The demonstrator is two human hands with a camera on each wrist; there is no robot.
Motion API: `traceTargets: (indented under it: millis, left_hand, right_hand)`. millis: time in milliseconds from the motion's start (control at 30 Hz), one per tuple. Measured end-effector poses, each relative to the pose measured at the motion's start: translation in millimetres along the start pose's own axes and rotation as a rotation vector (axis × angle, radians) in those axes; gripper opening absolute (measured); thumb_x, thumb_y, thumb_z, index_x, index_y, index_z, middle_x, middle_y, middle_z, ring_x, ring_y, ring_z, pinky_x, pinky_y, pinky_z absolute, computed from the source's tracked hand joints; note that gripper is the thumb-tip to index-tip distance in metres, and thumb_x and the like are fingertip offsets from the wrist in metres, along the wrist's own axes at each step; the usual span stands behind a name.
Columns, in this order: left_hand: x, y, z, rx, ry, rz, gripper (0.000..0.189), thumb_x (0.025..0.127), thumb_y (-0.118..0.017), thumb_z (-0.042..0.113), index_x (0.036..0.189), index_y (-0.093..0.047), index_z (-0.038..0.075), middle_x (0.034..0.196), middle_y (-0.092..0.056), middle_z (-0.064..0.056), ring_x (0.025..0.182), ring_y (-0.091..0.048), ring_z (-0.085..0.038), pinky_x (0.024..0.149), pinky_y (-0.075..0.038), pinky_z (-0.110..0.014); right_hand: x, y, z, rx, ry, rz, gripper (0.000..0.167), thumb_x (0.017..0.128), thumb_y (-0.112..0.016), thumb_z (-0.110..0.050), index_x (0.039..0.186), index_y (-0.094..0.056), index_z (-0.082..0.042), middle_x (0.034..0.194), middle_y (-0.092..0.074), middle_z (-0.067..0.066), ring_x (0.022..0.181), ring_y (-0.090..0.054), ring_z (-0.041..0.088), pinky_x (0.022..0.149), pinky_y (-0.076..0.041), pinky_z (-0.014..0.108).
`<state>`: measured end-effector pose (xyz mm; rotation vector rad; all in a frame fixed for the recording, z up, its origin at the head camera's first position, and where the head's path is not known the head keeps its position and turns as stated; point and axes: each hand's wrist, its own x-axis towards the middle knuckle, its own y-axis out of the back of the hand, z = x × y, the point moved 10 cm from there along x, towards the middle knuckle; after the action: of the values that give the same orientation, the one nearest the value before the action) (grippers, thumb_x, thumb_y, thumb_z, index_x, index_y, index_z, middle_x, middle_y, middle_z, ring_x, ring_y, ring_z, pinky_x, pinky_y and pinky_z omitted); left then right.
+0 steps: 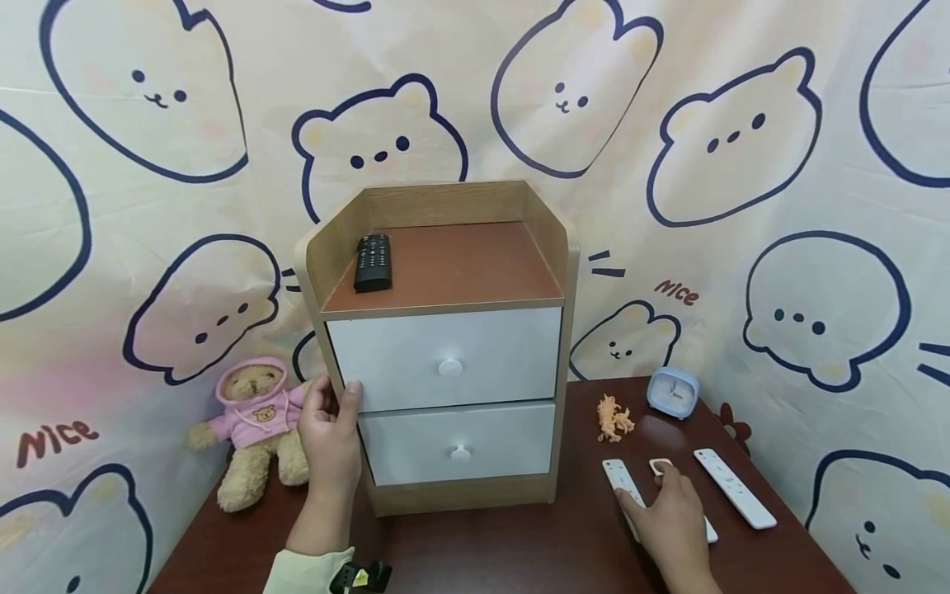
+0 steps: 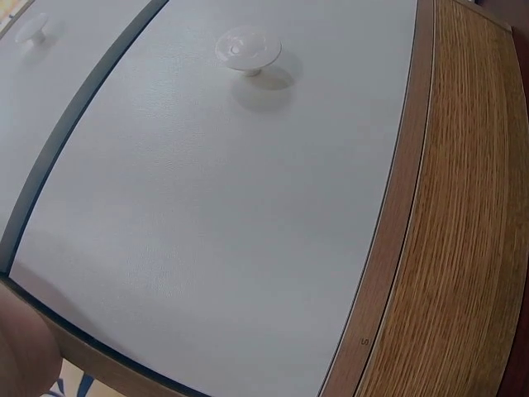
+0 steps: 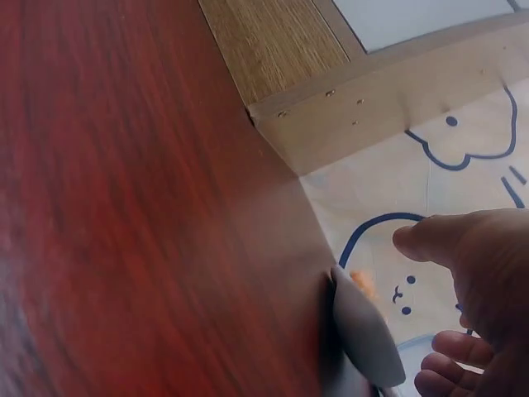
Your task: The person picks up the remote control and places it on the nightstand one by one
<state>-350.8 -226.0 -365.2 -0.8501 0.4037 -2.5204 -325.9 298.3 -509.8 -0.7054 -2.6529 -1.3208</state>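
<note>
My left hand (image 1: 331, 441) rests against the left side of a small wooden drawer cabinet (image 1: 567, 355), its thumb over the front edge and its fingers along the side. The cabinet has two white drawers, both closed, with round white knobs. In the left wrist view, the lower drawer front (image 2: 215, 207) fills most of the picture beside the thumb. On the right, my right hand (image 1: 668, 528) hovers over white remotes, thumb and fingers spread apart. One remote (image 1: 622, 478) lies by the thumb; another (image 1: 659, 467) is mostly hidden beneath the hand. A third remote (image 1: 735, 488) lies further right.
On the cabinet's top shelf lies a black remote (image 1: 373, 264). A teddy bear in a pink hoodie (image 1: 256, 417) sits left of the cabinet. Behind the remotes are a small orange figure (image 1: 613, 418) and a blue clock (image 1: 673, 392), on the dark brown table (image 1: 475, 553).
</note>
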Motion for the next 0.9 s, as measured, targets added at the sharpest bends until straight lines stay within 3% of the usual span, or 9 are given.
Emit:
traceTargets:
  millis: [167,433,900]
  left_hand:
    - [-0.2,0.6,-0.1,0.001,-0.006,0.0,0.027,0.105,-0.07,0.003,0.131,-0.071,0.005,0.111,-0.067,-0.001,0.103,-0.061,-0.013,0.086,-0.052,-0.019]
    - [-1.1,2.0,-0.7,-0.003,-0.008,0.011,0.026,0.104,-0.069,0.001,0.13,-0.071,0.005,0.108,-0.066,0.0,0.101,-0.06,-0.013,0.085,-0.052,-0.019]
    - [-1.6,0.0,1.1,0.011,-0.011,0.013,0.025,0.105,-0.069,0.003,0.129,-0.071,0.006,0.108,-0.066,-0.001,0.101,-0.06,-0.013,0.085,-0.052,-0.02]
  right_hand:
    - [-1.6,-2.8,2.7,-0.059,0.025,-0.031,0.086,0.086,-0.09,-0.038,0.146,-0.053,0.011,0.123,-0.064,0.035,0.11,-0.065,0.053,0.093,-0.051,0.067]
    - [-4.0,-13.2,4.6,-0.165,0.052,-0.132,0.088,0.087,-0.087,-0.044,0.143,-0.057,0.017,0.129,-0.063,0.043,0.12,-0.063,0.062,0.099,-0.051,0.071]
    - [-1.3,-28.5,11.1,-0.218,0.01,-0.25,0.076,0.085,-0.088,-0.043,0.129,-0.066,0.015,0.118,-0.071,0.036,0.112,-0.068,0.057,0.094,-0.054,0.067]
